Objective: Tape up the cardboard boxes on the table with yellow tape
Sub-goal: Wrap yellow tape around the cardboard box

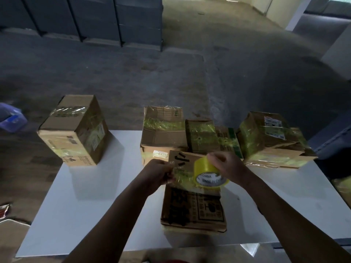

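Observation:
A flat cardboard box (193,209) with black printed characters lies on the white table (85,205) right in front of me. My right hand (228,166) grips a roll of yellow tape (209,172) above the box's middle. My left hand (157,172) pinches the loose end of a short yellow strip (182,176) pulled from the roll, stretched across the box top. Behind it stand several boxes wrapped in yellow tape: one at the far left (74,130), two in the middle (163,130) (205,137), one at the right (271,139).
A blue plastic container (11,118) sits on the floor at the left. Dark stacked crates (95,18) line the back wall. Cardboard (11,242) and a red wrapper (3,210) lie off the table's left front corner. Grey concrete floor lies beyond the table.

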### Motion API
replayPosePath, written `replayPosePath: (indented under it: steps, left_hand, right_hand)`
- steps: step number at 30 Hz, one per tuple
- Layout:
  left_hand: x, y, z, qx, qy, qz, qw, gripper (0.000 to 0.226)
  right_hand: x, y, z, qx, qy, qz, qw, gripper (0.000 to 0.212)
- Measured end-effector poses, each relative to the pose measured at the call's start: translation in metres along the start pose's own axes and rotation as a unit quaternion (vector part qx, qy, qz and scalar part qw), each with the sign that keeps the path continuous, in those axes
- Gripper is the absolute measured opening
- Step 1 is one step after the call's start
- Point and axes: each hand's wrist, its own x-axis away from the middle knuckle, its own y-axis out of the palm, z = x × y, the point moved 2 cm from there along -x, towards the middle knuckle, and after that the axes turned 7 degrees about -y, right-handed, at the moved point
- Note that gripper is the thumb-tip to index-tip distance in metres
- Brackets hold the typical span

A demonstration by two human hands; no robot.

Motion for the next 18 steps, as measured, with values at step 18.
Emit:
replayPosePath:
  steps: [18]
  left_hand:
    - [-0.022,-0.031,-0.016,-0.056,0.006,0.090,0.994,0.014]
  right_hand:
    - [-0.020,0.022,-0.035,0.135,-0.058,-0.083,0.986,0.044]
